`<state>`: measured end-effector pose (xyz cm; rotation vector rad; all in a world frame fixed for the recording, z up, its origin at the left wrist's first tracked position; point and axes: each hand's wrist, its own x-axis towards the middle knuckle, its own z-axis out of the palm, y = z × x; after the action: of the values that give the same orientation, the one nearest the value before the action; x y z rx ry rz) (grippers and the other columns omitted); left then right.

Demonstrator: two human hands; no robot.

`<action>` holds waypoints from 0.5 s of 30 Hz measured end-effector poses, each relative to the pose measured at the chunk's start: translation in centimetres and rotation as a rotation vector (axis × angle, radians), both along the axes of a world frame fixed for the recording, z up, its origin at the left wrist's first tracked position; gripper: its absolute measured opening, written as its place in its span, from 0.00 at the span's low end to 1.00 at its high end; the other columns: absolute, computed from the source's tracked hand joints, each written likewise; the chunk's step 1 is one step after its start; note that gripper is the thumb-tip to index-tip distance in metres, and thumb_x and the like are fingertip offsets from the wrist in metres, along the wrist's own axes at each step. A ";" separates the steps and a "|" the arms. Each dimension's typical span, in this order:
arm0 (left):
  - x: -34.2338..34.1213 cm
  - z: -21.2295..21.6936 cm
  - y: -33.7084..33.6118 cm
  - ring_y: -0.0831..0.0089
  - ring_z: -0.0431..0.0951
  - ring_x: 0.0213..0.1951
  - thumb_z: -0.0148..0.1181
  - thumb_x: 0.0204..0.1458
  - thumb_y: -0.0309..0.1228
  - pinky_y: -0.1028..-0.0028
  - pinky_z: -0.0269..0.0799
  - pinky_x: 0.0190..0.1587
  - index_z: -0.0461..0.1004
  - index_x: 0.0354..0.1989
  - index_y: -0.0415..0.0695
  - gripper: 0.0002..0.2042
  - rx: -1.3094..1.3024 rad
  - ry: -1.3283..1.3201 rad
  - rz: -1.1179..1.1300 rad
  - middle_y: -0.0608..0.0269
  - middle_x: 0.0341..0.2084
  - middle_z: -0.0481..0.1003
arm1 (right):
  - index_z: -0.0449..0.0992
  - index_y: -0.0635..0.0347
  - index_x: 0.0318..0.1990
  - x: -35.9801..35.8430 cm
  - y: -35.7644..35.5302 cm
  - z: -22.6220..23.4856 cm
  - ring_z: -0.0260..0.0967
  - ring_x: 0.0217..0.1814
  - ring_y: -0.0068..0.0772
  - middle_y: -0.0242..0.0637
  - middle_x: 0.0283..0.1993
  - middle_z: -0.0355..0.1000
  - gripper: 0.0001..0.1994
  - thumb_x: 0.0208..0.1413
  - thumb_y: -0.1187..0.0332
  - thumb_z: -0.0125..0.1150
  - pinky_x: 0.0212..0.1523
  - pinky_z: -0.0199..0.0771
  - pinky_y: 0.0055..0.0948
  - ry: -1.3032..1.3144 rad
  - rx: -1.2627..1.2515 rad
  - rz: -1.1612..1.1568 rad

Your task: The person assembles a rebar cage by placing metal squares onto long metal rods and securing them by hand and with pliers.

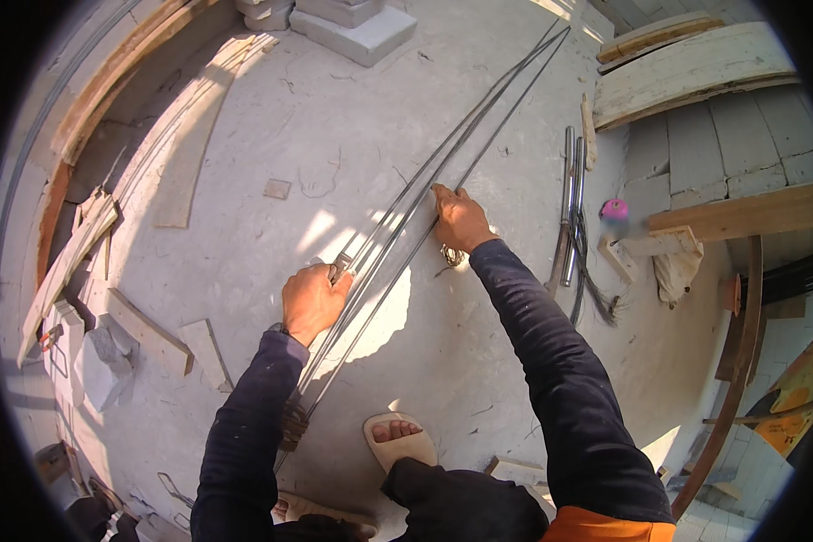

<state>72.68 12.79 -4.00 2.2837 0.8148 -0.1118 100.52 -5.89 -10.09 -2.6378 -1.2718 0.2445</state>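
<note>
Several long thin steel rods (406,217), about four as far as can be counted, are laid in a bundle on the concrete floor (352,117), running from beside the person's foot up toward the top right of the view. Two hands are set on the bundle. The left hand (312,300) is clenched around a small metal tool (340,266) that is pressed against the rods. The right hand (459,219) is laid farther up the bundle, its fingers curled over the rods and grasping them; a small tangle of thin tie wire (450,257) is seen just below it. One sandalled foot (397,438) is planted beside the lower end of the bundle.

Two shiny metal pipes (569,208) are laid side by side to the right, well apart from the rods, with a loose bunch of dark wire (592,289) beside them. A small pink spool (615,210) is seen near a wooden plank (741,212). Grey blocks (352,27) are stacked at the top, and broken block pieces (99,361) with timber offcuts are scattered on the left.
</note>
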 end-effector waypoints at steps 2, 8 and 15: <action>0.1 0.4 0.0 0.41 0.84 0.37 0.65 0.60 0.46 0.49 0.78 0.42 0.84 0.33 0.39 0.19 0.040 -0.040 0.006 0.45 0.30 0.84 | 0.77 0.58 0.51 -0.2 0.2 1.3 0.75 0.50 0.44 0.36 0.46 0.80 0.20 0.48 0.80 0.64 0.49 0.80 0.41 -0.268 0.052 0.184; 0.3 1.8 0.9 0.40 0.84 0.36 0.64 0.60 0.46 0.50 0.79 0.41 0.85 0.34 0.39 0.19 0.008 -0.027 0.028 0.45 0.28 0.84 | 0.80 0.53 0.38 -0.3 0.7 4.7 0.74 0.46 0.41 0.33 0.38 0.75 0.13 0.43 0.77 0.69 0.43 0.76 0.40 -0.273 0.137 0.207; 0.2 2.2 0.8 0.43 0.85 0.34 0.65 0.61 0.47 0.51 0.79 0.41 0.85 0.32 0.39 0.20 -0.009 -0.033 0.042 0.45 0.26 0.83 | 0.78 0.51 0.34 -0.3 0.2 5.3 0.72 0.46 0.39 0.31 0.35 0.74 0.13 0.38 0.79 0.68 0.49 0.67 0.40 -0.298 0.231 0.223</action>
<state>72.92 13.58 -1.83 2.2527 0.8437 -0.0587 100.23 -5.74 -4.74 -2.3985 -1.5803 -0.2593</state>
